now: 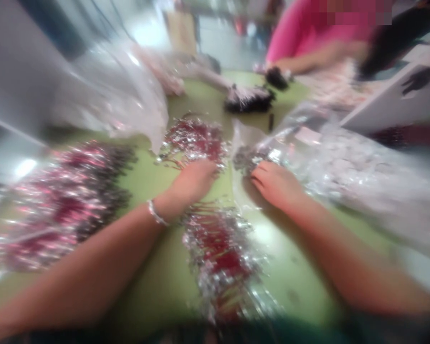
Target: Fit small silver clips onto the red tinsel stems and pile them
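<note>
The whole view is smeared by motion. My left hand (pixel 197 177), with a pale bracelet (pixel 156 213) at its wrist, is at the near edge of a pile of small red and silvery pieces (pixel 197 138); its fingertips are hidden. To its right, my right hand (pixel 275 184) has its fingers curled down at the clear plastic bag (pixel 241 188), by some grey, shiny small parts (pixel 249 157). What those fingers hold, if anything, does not show. Between my forearms lies a second heap of red and silvery thin pieces (pixel 222 248).
A large bundle of pink-red, silvery pieces with dark ends (pixel 68 205) lies left on the green table (pixel 139 177). Plastic bags (pixel 122 95) stand behind it; a bag of white items (pixel 365 167) is at right. Black-tipped bundles (pixel 251 99) lie beyond. Across sits a person in pink (pixel 301 33).
</note>
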`<control>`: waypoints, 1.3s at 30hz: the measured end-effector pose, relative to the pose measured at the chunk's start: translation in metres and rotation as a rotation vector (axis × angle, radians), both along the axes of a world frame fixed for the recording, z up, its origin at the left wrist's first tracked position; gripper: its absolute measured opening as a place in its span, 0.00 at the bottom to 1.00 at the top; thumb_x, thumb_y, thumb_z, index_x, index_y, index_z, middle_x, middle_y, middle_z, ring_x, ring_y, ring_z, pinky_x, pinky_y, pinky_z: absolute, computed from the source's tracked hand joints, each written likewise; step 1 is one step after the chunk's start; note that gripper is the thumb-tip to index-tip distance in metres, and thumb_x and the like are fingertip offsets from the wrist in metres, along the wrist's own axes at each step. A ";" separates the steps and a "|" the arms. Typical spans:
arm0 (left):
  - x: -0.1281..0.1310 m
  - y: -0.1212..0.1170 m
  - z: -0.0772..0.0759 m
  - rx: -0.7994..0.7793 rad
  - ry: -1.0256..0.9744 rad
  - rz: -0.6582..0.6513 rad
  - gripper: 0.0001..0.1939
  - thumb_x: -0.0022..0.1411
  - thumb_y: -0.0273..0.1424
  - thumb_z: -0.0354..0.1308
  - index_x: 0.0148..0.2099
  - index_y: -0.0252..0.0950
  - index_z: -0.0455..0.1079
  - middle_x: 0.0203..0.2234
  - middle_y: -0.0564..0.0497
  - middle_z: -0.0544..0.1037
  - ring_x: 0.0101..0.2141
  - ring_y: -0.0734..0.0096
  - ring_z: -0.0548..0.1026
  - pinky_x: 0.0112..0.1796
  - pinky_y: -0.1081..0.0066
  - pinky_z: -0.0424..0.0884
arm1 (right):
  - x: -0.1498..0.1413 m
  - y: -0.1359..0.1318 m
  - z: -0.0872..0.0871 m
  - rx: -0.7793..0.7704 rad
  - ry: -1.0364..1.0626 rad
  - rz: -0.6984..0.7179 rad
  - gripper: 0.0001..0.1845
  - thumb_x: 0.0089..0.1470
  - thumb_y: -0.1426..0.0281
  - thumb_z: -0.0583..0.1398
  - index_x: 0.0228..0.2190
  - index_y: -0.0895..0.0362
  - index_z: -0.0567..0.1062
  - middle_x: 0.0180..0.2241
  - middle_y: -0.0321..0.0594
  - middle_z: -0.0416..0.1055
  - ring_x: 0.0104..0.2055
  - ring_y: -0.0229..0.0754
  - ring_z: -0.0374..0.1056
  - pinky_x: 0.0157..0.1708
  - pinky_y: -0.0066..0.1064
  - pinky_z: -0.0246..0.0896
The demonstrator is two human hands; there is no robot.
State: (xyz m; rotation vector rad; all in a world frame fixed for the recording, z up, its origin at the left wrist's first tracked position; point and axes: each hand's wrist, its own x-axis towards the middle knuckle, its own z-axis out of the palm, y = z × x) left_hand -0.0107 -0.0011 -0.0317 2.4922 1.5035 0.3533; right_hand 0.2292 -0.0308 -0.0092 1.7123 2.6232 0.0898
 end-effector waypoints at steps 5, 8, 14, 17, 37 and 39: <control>-0.002 0.002 0.011 0.055 -0.071 0.034 0.09 0.66 0.31 0.52 0.37 0.34 0.72 0.34 0.47 0.75 0.37 0.64 0.72 0.41 0.65 0.69 | -0.004 0.002 -0.001 -0.057 0.117 -0.030 0.06 0.59 0.71 0.56 0.34 0.57 0.74 0.38 0.44 0.70 0.38 0.43 0.66 0.31 0.34 0.56; 0.002 0.003 0.011 0.138 -0.145 0.077 0.10 0.67 0.32 0.52 0.44 0.34 0.72 0.37 0.45 0.75 0.40 0.63 0.72 0.42 0.65 0.69 | -0.003 0.004 -0.002 -0.077 0.176 -0.041 0.04 0.57 0.71 0.57 0.32 0.56 0.73 0.38 0.43 0.70 0.37 0.44 0.66 0.31 0.34 0.56; 0.010 -0.001 -0.001 0.130 0.005 0.012 0.15 0.66 0.25 0.48 0.46 0.39 0.75 0.39 0.46 0.74 0.39 0.63 0.73 0.34 0.67 0.67 | -0.008 0.000 -0.006 -0.001 0.250 -0.025 0.07 0.59 0.70 0.54 0.34 0.55 0.72 0.36 0.45 0.71 0.37 0.46 0.66 0.32 0.37 0.57; 0.007 -0.001 0.001 0.114 0.054 0.015 0.15 0.67 0.26 0.47 0.44 0.37 0.76 0.37 0.45 0.75 0.38 0.63 0.73 0.35 0.66 0.67 | -0.008 -0.001 -0.007 0.064 0.385 -0.038 0.11 0.61 0.70 0.52 0.41 0.56 0.73 0.40 0.47 0.72 0.40 0.47 0.67 0.37 0.38 0.61; 0.004 -0.003 0.004 0.256 -0.326 -0.026 0.14 0.67 0.31 0.50 0.38 0.35 0.77 0.40 0.46 0.78 0.42 0.65 0.73 0.43 0.65 0.69 | -0.007 -0.007 -0.008 0.154 0.477 0.021 0.12 0.62 0.69 0.53 0.39 0.53 0.77 0.40 0.44 0.74 0.40 0.44 0.70 0.39 0.37 0.63; 0.001 -0.001 0.007 0.258 -0.439 -0.017 0.13 0.67 0.31 0.50 0.39 0.35 0.76 0.38 0.47 0.79 0.41 0.66 0.74 0.44 0.65 0.70 | -0.006 -0.006 -0.008 0.146 0.546 0.012 0.12 0.62 0.70 0.53 0.39 0.52 0.77 0.39 0.42 0.76 0.40 0.43 0.71 0.41 0.37 0.64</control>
